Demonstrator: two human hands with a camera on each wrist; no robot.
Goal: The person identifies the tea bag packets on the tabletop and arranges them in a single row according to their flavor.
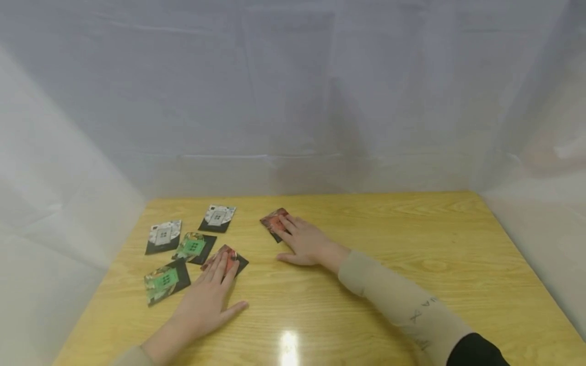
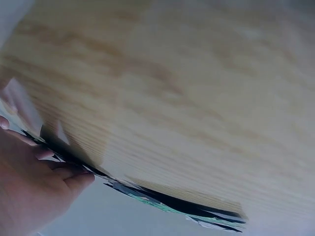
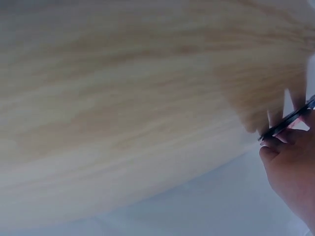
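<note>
My left hand (image 1: 203, 300) lies with extended fingers on a red and black flat card or packet (image 1: 242, 263), its thumb spread out on the table. Farther back and to the right, my right hand (image 1: 304, 241) rests straight fingers on a second red and black card (image 1: 271, 220), covering its right part. The right wrist view shows that card's dark edge (image 3: 283, 125) beneath the fingertips. Left of my left hand lie two green and black cards (image 1: 164, 281). Behind these are two white and black cards (image 1: 217, 218). Low, edge-on cards (image 2: 172, 201) appear in the left wrist view.
The cards lie on a yellow wood-grain table (image 1: 389, 223), grouped on its left half. Pale sheeting (image 1: 297, 101) hangs behind the table and along both sides. A bright light reflection shows near the table's front.
</note>
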